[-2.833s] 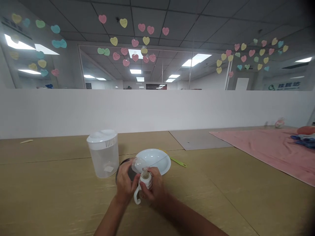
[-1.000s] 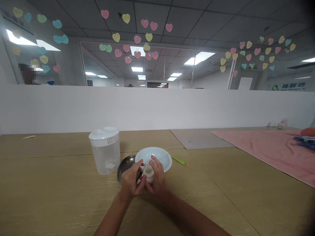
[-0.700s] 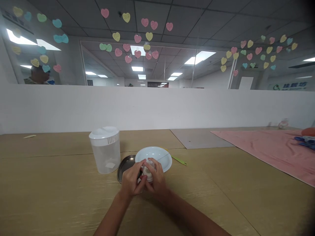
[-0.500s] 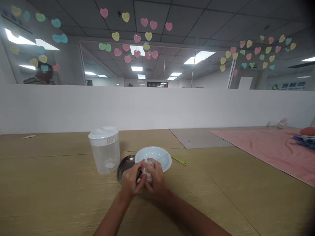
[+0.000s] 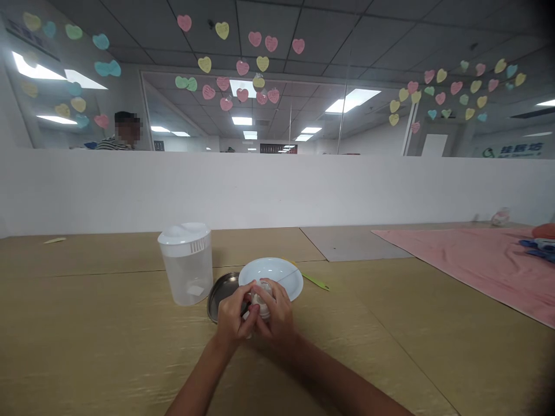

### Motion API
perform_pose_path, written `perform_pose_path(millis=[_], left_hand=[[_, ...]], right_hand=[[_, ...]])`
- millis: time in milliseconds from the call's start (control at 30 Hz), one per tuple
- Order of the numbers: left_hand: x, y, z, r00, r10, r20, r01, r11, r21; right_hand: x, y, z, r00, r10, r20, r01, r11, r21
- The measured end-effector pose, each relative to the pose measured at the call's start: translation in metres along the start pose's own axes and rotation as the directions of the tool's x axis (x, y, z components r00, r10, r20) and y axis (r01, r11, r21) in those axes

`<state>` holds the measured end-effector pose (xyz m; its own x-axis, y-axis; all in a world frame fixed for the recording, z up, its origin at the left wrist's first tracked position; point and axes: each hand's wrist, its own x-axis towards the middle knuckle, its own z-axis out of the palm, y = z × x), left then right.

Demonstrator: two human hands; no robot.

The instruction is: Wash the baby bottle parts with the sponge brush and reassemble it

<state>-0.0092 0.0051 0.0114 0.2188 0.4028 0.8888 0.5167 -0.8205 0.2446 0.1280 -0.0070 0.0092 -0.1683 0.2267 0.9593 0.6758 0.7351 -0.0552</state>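
Since the earlier frame, the person in stripes has shifted rightward behind the glass, upper left. Both our left hand and right hand keep fingers curled closed around the clear-capped white piece, lower centre, before the white bowl.

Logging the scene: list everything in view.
Bottle top: 1, white, held
Bowl: 1, white, centre
Dish: 1, metallic, beside bowl
Bucket: 1, clear, left
Slip: 1, white, in bucket
Utensil: 1, green, beside bowl
Cloth: 1, pink, right
Jar: 1, pinkish, right
Items: count unclear, blue-orange, right edge
Strip: 1, pale, left
Table: 1, tan, below
Wall: 1, white, behind
Notes: many, multicoloured, on glass
Lights: several, white, overhead
Person: 1, striped top, behind glass
Left hand: 1, centre
Right hand: 1, centre
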Motion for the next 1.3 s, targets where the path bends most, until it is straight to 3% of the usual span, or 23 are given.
perform_pose_path(millis=[233,400,533,767,1300], left_hand=[[-0.004,-0.002,0.004,1.000,-0.021,0.002,0.022,0.999,-0.025],[-0.007,-0.002,0.004,0.999,0.049,-0.011,-0.049,0.999,0.009],[-0.006,-0.006,0.002,0.993,0.120,-0.014,-0.119,0.992,0.048],[-0.009,-0.017,0.004,0.975,0.204,0.093,-0.213,0.971,0.104],[-0.010,-0.012,0.011,0.960,0.249,0.126,-0.264,0.956,0.127]], right_hand=[[-0.007,0.002,0.001,0.999,0.018,0.036,-0.016,0.998,-0.062],[-0.009,0.005,0.000,0.999,-0.014,0.029,0.018,0.993,-0.118],[-0.008,0.008,-0.004,0.995,-0.039,0.087,0.042,0.999,-0.028],[-0.012,0.011,-0.004,0.983,0.149,0.106,-0.155,0.987,0.050],[-0.005,0.010,-0.012,0.959,0.247,0.136,-0.265,0.955,0.133]])
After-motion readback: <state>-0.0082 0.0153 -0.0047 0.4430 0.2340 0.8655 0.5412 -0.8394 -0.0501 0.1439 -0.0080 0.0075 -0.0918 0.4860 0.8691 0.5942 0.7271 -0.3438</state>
